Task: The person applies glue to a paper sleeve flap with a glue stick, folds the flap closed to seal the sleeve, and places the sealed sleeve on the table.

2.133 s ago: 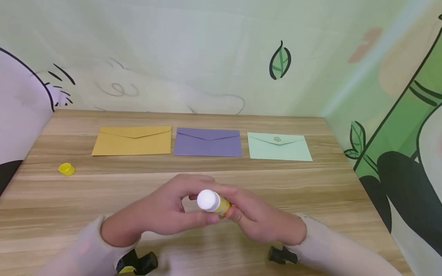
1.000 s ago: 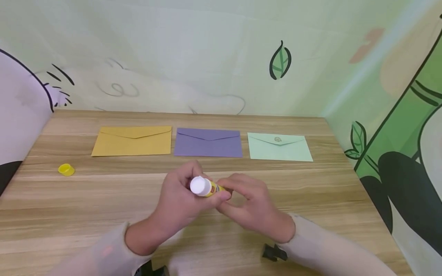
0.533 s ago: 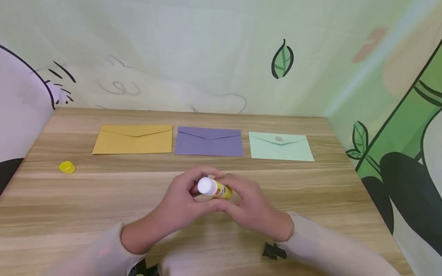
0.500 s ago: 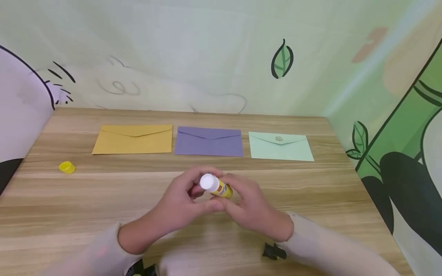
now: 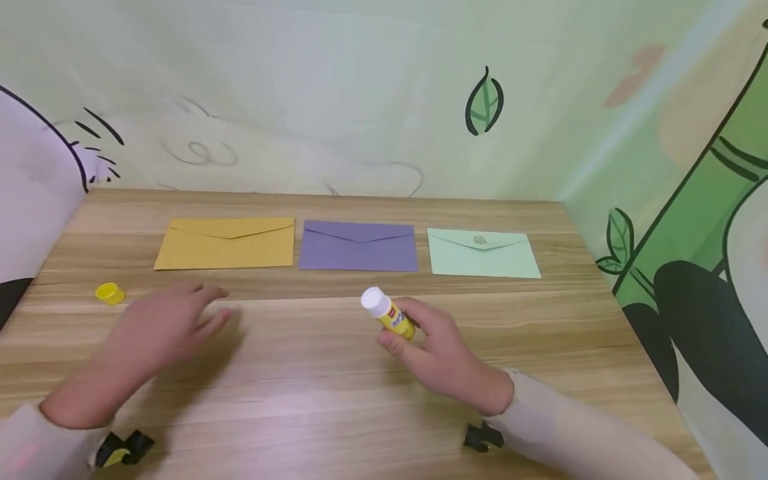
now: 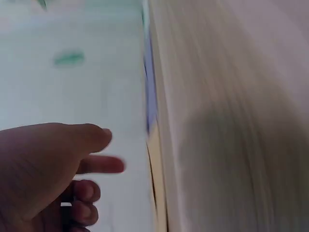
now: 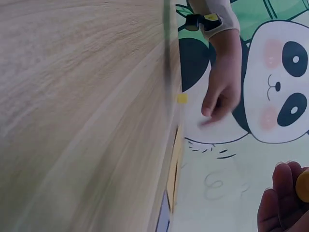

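Note:
My right hand (image 5: 441,350) grips a yellow glue stick (image 5: 397,320) between thumb and fingers, its white end (image 5: 375,302) tilted up and to the left. In the right wrist view only the stick's round yellow end (image 7: 303,186) shows beside the curled fingers (image 7: 282,179). Over the left of the table, my left hand (image 5: 159,330) holds nothing; its thumb and index finger reach out loosely, while the other fingers bend in the left wrist view. Just beyond it lies a small yellow cap (image 5: 111,293), apart from the hand.
Along the back of the wooden table (image 5: 312,400) lie a mustard envelope (image 5: 227,245), a purple envelope (image 5: 358,248) and a mint green envelope (image 5: 483,255), flaps facing up. A printed cloth wall (image 5: 336,100) rises behind the table edge.
My left hand has let go of the glue stick and moved left toward the yellow cap. The right hand keeps the stick, now tilted more upright. The envelopes and cap stay put.

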Tool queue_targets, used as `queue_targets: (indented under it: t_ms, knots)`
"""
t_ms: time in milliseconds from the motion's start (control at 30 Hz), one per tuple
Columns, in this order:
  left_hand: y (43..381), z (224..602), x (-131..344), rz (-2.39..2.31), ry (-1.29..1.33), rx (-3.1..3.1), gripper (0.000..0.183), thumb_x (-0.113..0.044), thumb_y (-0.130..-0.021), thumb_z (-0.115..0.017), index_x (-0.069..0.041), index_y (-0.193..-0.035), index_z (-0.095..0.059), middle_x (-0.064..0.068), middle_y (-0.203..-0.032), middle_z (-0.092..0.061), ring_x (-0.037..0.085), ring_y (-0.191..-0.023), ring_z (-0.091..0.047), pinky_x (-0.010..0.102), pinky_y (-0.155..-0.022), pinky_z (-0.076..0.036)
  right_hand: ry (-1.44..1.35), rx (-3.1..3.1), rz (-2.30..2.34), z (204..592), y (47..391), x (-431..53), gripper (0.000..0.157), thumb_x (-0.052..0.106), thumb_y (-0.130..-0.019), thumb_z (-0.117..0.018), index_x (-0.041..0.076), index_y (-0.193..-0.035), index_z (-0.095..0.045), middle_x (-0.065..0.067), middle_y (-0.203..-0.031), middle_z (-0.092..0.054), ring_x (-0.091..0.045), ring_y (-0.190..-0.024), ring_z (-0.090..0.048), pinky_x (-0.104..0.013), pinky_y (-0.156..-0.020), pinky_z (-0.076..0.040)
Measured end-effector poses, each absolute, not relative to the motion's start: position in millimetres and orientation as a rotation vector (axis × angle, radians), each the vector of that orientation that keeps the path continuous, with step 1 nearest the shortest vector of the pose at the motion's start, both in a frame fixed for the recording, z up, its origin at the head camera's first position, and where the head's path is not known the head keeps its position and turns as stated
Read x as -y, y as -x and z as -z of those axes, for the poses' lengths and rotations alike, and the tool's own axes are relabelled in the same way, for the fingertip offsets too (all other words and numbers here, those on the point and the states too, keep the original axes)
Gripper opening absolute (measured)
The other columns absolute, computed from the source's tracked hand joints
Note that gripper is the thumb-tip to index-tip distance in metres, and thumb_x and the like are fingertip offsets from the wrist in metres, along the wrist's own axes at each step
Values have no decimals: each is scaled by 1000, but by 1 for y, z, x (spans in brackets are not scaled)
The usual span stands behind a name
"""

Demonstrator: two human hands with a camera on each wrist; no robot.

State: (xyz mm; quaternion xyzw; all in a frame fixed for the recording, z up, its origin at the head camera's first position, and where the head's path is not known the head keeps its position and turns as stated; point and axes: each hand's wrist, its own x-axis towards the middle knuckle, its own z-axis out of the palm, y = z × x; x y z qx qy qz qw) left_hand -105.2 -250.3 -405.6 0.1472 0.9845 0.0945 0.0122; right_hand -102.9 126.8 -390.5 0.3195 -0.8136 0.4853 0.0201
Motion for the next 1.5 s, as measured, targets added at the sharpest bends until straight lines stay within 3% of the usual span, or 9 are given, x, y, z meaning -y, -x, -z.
queue_targets:
  t_ms: [133,367,533,633,800,1033,1200,1367,1500]
  knots:
    - [118,418,306,-258,-224,-3035,51,-49,-100,-54,-5,-125,-64,27,-116,-68,48,-92,-67,54,-58,-51,-936,2565,-1543,392,104,-129,23,11,-91,-73,6,-113,-68,0,-82,-61,-12,-70,-50,-26,-63,-46]
    - [119,441,380,-349,289,-2972,100,-72,-92,-49,11,-147,-32,46,-134,-41,64,-108,-47,72,-80,-42,-835,2637,-1584,393,105,-128,23,16,-92,-72,7,-114,-67,0,-81,-59,-14,-71,-50,-26,-63,-46]
    - [120,459,404,-403,385,-2937,109,-73,-90,-52,16,-147,-25,51,-131,-37,66,-111,-42,72,-87,-38,-781,2655,-1603,393,104,-128,23,16,-92,-73,6,-113,-68,-1,-82,-60,-16,-71,-51,-27,-63,-46]
    - [120,467,415,-430,374,-2947,103,-70,-90,-55,16,-142,-32,51,-127,-40,66,-109,-43,72,-86,-39,-779,2655,-1626,392,104,-128,22,15,-92,-72,7,-112,-68,-2,-82,-60,-16,-72,-51,-27,-63,-47]
    - [122,476,426,-436,304,-3000,87,-61,-91,-62,18,-124,-45,42,-105,-55,51,-87,-55,61,-72,-45,-774,2651,-1633,394,104,-128,22,14,-92,-72,7,-113,-68,-2,-82,-60,-16,-72,-51,-27,-64,-47]
    - [121,476,426,-426,273,-3006,79,-52,-94,-64,19,-124,-44,34,-91,-58,41,-75,-55,49,-62,-45,-739,2659,-1631,397,105,-130,22,13,-92,-72,7,-113,-68,-2,-82,-60,-16,-71,-51,-26,-62,-46]
    - [119,464,410,-464,189,-3027,64,-45,-96,-63,13,-120,-51,16,-74,-54,27,-64,-48,33,-53,-35,-732,2660,-1644,398,106,-130,22,10,-92,-72,7,-113,-68,-3,-82,-59,-16,-71,-51,-26,-62,-46]
    - [119,446,379,-639,135,-3020,49,-41,-96,-62,5,-111,-53,12,-78,-52,24,-66,-46,31,-52,-35,-735,2665,-1632,397,106,-130,21,8,-92,-71,7,-112,-68,-3,-81,-59,-17,-72,-51,-26,-63,-46]
    - [120,434,357,-758,115,-3024,45,-33,-94,-65,4,-115,-51,12,-82,-50,24,-69,-46,29,-51,-35,-757,2658,-1634,397,107,-130,20,9,-92,-71,6,-112,-67,-3,-82,-59,-17,-72,-51,-27,-64,-46]
